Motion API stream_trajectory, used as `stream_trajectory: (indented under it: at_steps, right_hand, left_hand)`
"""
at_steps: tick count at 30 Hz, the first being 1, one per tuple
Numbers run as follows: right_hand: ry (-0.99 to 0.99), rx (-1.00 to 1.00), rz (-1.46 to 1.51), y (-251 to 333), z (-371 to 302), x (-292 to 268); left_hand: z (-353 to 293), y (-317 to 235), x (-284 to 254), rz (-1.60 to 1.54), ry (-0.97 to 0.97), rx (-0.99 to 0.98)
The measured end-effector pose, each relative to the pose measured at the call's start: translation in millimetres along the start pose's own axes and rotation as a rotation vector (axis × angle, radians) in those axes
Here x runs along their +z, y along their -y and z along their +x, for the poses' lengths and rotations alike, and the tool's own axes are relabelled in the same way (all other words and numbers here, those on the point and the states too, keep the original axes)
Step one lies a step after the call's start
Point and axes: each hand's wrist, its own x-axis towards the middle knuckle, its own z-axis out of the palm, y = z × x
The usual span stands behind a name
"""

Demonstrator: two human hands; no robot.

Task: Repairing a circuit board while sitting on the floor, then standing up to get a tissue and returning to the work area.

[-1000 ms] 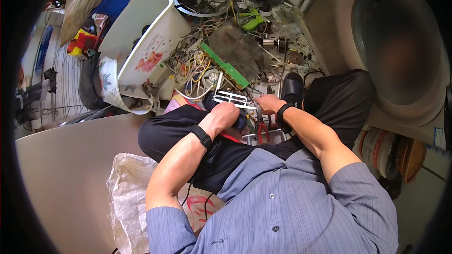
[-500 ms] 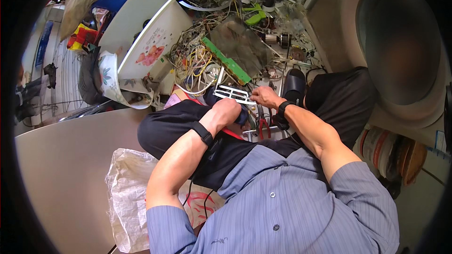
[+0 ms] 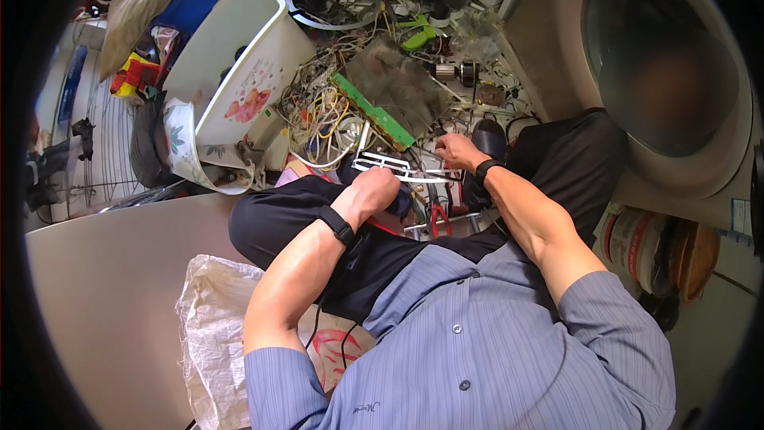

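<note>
My left hand (image 3: pixel 376 189) is closed on the near left end of a white slotted plastic frame (image 3: pixel 412 177), which lies low between my knees. My right hand (image 3: pixel 458 151) is just beyond the frame's right end, apart from it. Its fingers are curled together, and whatever they may hold is too small to make out. A red-handled tool like pliers (image 3: pixel 439 221) stands below the frame, nearer my lap. Beyond the frame lies a long green circuit board (image 3: pixel 374 113), slanting down to the right.
A heap of tangled wires (image 3: pixel 322 115) spreads beyond my left knee. A white flowered plastic tub (image 3: pixel 263 72) stands at the left. At the right is a front-loading washing machine (image 3: pixel 557 48). My dark slipper (image 3: pixel 489 137) sits near my right hand. A white sack (image 3: pixel 213 318) lies at lower left.
My right hand has left the right end of the white frame and moved slightly up, away from it. My left hand keeps its hold on the frame. The whole view has shifted a little.
</note>
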Motion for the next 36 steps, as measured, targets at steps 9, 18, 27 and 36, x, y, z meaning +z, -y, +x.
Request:
stream_trajectory:
  at_steps: [9, 18, 27, 36]
  right_hand:
    - [0.029, -0.183, -0.359, 49, -10, -15]
    - [0.2, -0.218, -0.426, 33, -3, 68]
    - [0.575, -0.134, -0.43, -13, 43, 106]
    - [0.413, 0.026, -0.45, 44, 129, -55]
  left_hand:
    - [-16, -11, -21, 0.128, -0.148, -0.026]
    - [-20, -57, -55, 0.081, -0.23, 0.038]
    - [44, -43, -39, -0.3, -0.16, 0.161]
    - [73, -5, -54, -0.433, 0.154, 0.162]
